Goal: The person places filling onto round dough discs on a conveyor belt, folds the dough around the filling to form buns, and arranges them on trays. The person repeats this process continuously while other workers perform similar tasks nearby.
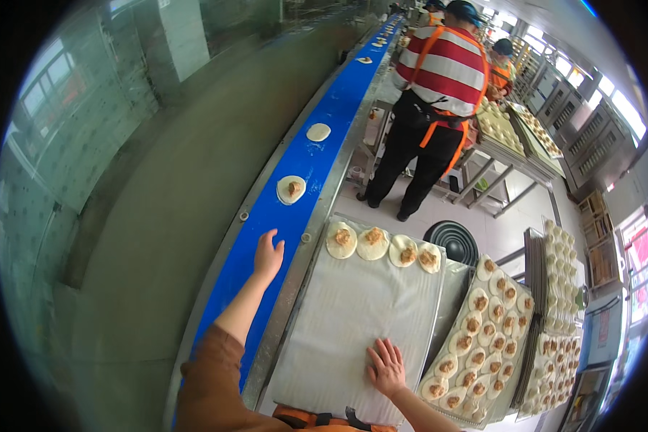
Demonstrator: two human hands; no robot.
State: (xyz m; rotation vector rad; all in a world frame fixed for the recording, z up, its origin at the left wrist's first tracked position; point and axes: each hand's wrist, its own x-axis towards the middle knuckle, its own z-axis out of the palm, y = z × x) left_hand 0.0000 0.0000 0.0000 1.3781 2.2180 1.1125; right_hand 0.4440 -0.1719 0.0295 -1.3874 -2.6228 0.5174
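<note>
My left hand (pixel 268 257) is over the blue conveyor belt (pixel 344 93), empty, its fingers apart. Just beyond its fingertips lies a round of dough topped with brown filling (pixel 291 189). Farther up the belt is a plain dough round (pixel 318 132). My right hand (pixel 387 368) rests palm down, fingers spread, on the pale sheet of a lined tray (pixel 353 302) beside the belt. Along that tray's far edge sits a row of several filled dough rounds (pixel 373 243).
To the right is a tray full of filled dough rounds (pixel 475 345), with stacked trays (pixel 561 281) beyond. A black round ribbed object (pixel 451 242) is behind my tray. A co-worker in a striped top (pixel 446 65) stands ahead by the belt, near tables of trays (pixel 500 129).
</note>
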